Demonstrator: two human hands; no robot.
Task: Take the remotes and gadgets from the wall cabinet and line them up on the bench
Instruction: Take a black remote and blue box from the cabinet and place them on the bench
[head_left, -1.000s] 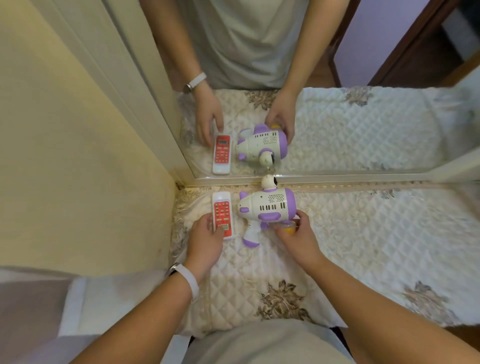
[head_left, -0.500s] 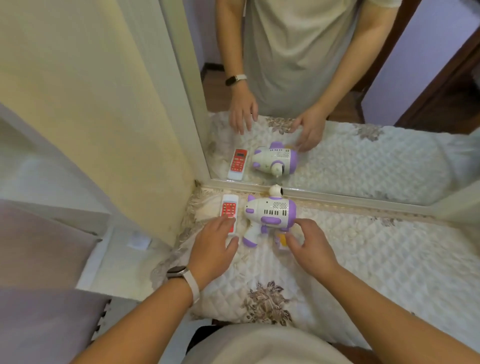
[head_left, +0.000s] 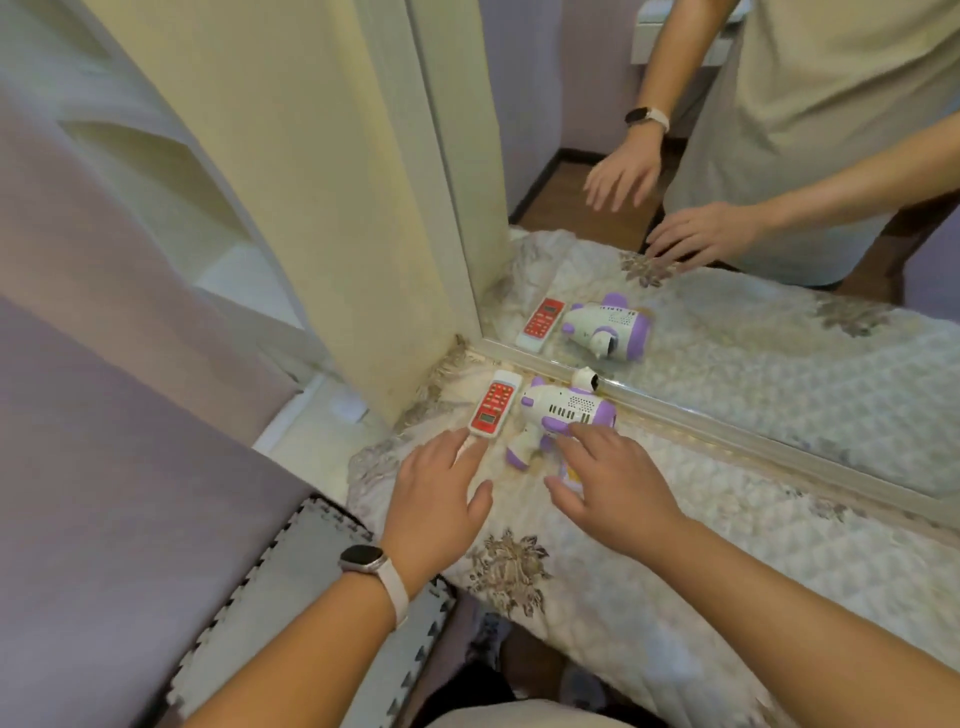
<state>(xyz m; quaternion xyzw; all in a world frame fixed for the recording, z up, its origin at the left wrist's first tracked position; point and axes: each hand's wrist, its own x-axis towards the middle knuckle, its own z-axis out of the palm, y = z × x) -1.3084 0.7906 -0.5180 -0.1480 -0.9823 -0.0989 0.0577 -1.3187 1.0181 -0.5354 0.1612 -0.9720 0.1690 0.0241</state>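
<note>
While both hands sit low over the bench (head_left: 753, 545), neither grips anything.

Head view, the only one. The left hand (head_left: 436, 499), a watch (head_left: 363, 558) on its wrist, has straight fingers. Its index tip is at the six o'clock end of the red-and-white remote (head_left: 494, 410); contact cannot be confirmed. The remote lies flat, its twelve o'clock end close to the corner where the cream wall panel (head_left: 337, 182) meets the mirror rail (head_left: 727, 421).

The purple-and-white toy gun (head_left: 566, 410) lies just beside it at three o'clock, its white nozzle hard by the rail. The right hand (head_left: 608, 483) is spread loosely over the toy's grip at six o'clock.

The quilted cover runs on toward three o'clock. At seven o'clock its edge drops to a foam mat (head_left: 291, 561).
</note>
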